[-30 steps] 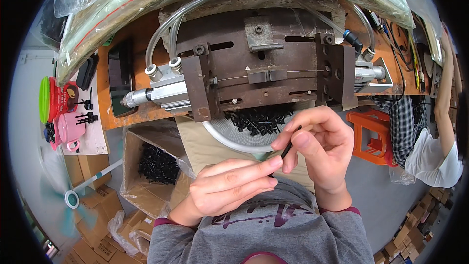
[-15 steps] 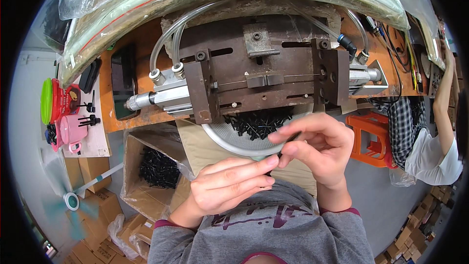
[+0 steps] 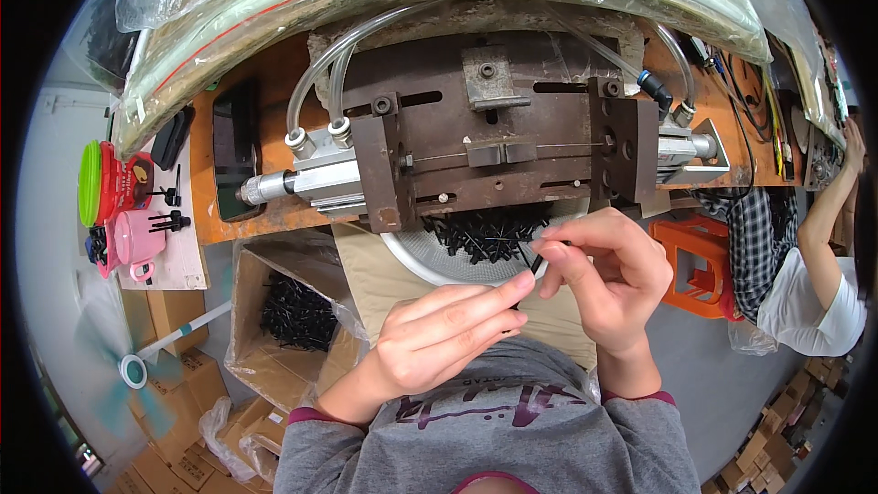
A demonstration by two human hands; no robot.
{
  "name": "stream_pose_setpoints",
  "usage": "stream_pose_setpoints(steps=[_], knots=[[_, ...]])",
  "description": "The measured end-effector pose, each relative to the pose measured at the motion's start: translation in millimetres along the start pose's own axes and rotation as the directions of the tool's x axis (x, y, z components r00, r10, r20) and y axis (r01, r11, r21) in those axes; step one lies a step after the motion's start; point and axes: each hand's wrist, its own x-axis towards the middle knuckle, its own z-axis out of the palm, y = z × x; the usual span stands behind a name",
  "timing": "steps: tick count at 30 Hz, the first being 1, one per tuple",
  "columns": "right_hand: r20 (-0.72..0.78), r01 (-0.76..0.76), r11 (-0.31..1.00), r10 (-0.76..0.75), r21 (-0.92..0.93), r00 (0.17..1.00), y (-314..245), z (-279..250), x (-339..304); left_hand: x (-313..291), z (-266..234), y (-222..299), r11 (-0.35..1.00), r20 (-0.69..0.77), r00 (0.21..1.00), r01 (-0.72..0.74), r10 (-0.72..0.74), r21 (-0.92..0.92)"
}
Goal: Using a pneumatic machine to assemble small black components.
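My left hand (image 3: 448, 337) is closed, thumb and fingertips pinched together, with a bit of something black showing at the tips. Close beside it, my right hand (image 3: 611, 282) pinches a small thin black part (image 3: 537, 263) between thumb and fingers; its lower end reaches toward my left fingertips. Just beyond both hands, a white mesh basket (image 3: 416, 263) holds many similar black parts (image 3: 485, 233). Over the basket's far side stands a dark metal fixture (image 3: 498, 185) with a small two-piece block (image 3: 501, 154) at its middle, lined up with thin rods from both sides.
Silver air cylinders (image 3: 329, 185) with clear tubes flank the fixture. At left are a cardboard box (image 3: 256, 329) of black parts, a phone (image 3: 235, 151), a pink cup (image 3: 139, 236) and a fan (image 3: 133, 371). An orange stool (image 3: 690, 261) and another person (image 3: 814, 302) are at right.
My right fingers have shifted slightly, and the black part between them now points more steeply downward. My left hand has moved a little up and to the right.
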Motion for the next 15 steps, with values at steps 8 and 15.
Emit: stream_pose_setpoints(steps=[8,15], knots=[[-0.123,0.117,0.943,-0.162,-0.313,0.979,6.0,3.5,3.6,18.6,7.0,-8.9,0.929,-0.072,0.996,-0.018,0.048,0.369],[0.046,0.336,0.865,-0.345,-0.373,0.938,0.2,-9.2,-15.4,33.7,19.4,-15.0,0.808,-0.05,0.998,0.069,-0.05,0.586]])
